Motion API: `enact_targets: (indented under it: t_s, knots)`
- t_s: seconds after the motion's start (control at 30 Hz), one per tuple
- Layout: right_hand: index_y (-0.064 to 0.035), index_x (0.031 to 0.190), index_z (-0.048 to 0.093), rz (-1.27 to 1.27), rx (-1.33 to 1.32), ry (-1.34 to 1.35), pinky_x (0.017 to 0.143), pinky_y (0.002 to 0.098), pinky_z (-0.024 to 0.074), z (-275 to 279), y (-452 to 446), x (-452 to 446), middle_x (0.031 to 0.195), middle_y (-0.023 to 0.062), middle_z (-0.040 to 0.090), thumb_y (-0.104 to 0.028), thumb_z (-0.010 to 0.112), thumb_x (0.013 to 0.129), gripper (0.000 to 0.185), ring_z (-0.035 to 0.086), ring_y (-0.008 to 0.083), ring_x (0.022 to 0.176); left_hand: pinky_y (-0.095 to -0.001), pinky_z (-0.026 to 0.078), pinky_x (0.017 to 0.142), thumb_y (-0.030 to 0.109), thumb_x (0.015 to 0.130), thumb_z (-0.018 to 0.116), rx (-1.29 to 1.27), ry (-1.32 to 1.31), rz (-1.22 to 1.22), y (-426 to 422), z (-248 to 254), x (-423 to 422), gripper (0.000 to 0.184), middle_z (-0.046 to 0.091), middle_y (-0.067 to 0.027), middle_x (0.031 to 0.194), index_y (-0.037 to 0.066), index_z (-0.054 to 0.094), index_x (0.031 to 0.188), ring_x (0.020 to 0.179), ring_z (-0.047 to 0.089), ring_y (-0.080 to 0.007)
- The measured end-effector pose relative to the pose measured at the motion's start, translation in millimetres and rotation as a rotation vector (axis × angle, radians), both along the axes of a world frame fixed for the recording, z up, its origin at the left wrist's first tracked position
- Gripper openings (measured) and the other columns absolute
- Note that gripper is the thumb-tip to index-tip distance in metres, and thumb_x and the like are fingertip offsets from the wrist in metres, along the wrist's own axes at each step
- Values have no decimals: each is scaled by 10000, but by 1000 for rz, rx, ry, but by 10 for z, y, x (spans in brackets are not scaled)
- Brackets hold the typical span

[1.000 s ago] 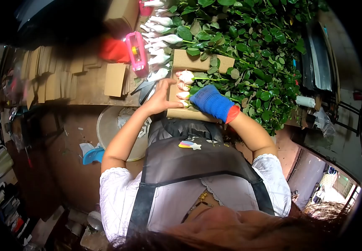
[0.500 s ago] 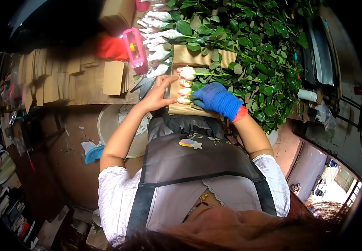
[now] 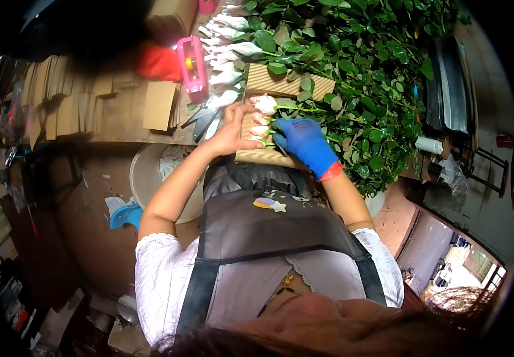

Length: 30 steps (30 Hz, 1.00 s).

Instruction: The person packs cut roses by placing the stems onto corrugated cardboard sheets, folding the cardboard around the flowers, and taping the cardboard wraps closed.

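Observation:
Several pale pink roses (image 3: pixel 264 105) lie in a column on corrugated cardboard (image 3: pixel 290 82), their heads to the left and stems running right. My bare left hand (image 3: pixel 233 130) is at the left side of the flower heads, thumb and fingers apart around the column, fingertips touching the blooms. My right hand (image 3: pixel 300 140), in a blue knit glove with a red-orange cuff, has its fingers closed at the stems just right of the lower heads; what lies between the fingertips is partly hidden. Leafy green stems (image 3: pixel 370 95) spread beyond the glove.
White net-wrapped buds (image 3: pixel 227 56) are stacked behind the cardboard. Left of them are a pink tape dispenser (image 3: pixel 192 68), scissors (image 3: pixel 202 116) and brown card pieces (image 3: pixel 160 106). A round pale bin (image 3: pixel 144 178) stands below the table edge, beside a blue object (image 3: pixel 126 215).
My left thumb and fingers have come closer in on the flower heads. My gloved right hand has shifted slightly left, and the view has moved a little.

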State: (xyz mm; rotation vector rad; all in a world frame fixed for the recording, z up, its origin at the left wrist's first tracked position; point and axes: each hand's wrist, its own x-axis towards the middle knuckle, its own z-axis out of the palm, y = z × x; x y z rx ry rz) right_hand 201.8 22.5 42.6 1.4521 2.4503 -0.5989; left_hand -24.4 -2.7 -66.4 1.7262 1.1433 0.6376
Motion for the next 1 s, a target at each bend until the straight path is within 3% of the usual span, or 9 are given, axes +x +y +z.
enact_targets:
  t_s: [0.07, 0.17, 0.33, 0.47, 0.57, 0.7, 0.73, 0.83, 1.0]
  knots:
    - [-142, 998, 663, 45, 12, 16, 764, 444, 532, -153, -22, -36, 897, 100, 717, -355, 617, 899, 238, 706, 300, 875, -513, 190, 1209, 460, 680, 916, -43, 29, -33, 26, -5, -9, 1073, 148, -339, 1509, 118, 258, 1455, 1456, 112, -494]
    - [-141, 972, 658, 114, 17, 11, 747, 447, 536, -224, -20, -46, 897, 100, 721, -340, 618, 900, 216, 709, 303, 862, -524, 191, 1206, 460, 680, 916, -16, 112, -63, 57, -37, -17, 1097, 136, -356, 1508, 111, 236, 1467, 1453, 109, -510]
    - [-158, 1036, 634, 218, 25, -22, 697, 455, 529, -220, 35, 1, 847, 115, 697, -340, 600, 939, 210, 690, 323, 798, -471, 211, 1219, 403, 724, 889, -118, 1, 48, 154, 71, 93, 931, 175, -290, 1545, 88, 405, 1455, 1474, 154, -447]
    - [-157, 1079, 647, -196, 96, 136, 702, 473, 536, -6, 37, -18, 866, 139, 700, -325, 599, 929, 230, 688, 347, 802, -455, 227, 1215, 381, 729, 884, -66, 4, 83, 70, -90, 127, 934, 201, -285, 1538, 87, 398, 1471, 1453, 190, -448]
    - [-137, 1019, 657, -65, 147, 125, 716, 477, 535, -355, 56, -4, 845, 146, 714, -320, 588, 913, 222, 696, 347, 795, -458, 236, 1210, 382, 727, 884, -48, 27, 77, 88, -78, 141, 990, 198, -285, 1544, 93, 352, 1510, 1448, 197, -446]
    - [-151, 1096, 647, 19, 133, 31, 712, 471, 540, -256, 70, -28, 881, 146, 704, -336, 574, 949, 247, 689, 353, 808, -455, 267, 1191, 370, 761, 861, -124, 16, 176, 146, -25, 219, 712, 294, -272, 1510, 108, 593, 1367, 1426, 254, -423]
    - [-153, 1121, 643, -29, 115, 66, 714, 473, 540, -194, 70, -25, 893, 151, 706, -339, 571, 953, 262, 688, 356, 810, -437, 316, 1161, 357, 778, 848, -68, -15, 284, 120, -17, 278, 529, 353, -256, 1481, 119, 705, 1229, 1373, 348, -396]
    - [-160, 1201, 628, -157, 94, 163, 720, 480, 539, -119, 32, -14, 925, 166, 711, -356, 564, 964, 314, 687, 365, 816, -375, 457, 1031, 280, 778, 854, 14, -18, 324, 79, -110, 322, 411, 405, -216, 1417, 75, 719, 1108, 1238, 506, -318]
    - [-153, 1280, 594, -232, 116, 150, 741, 493, 533, -236, 6, -44, 937, 179, 722, -391, 557, 964, 397, 694, 372, 849, -360, 482, 998, 245, 779, 859, -29, -140, 337, 63, -246, 310, 365, 417, -189, 1392, 56, 710, 1055, 1235, 520, -292]
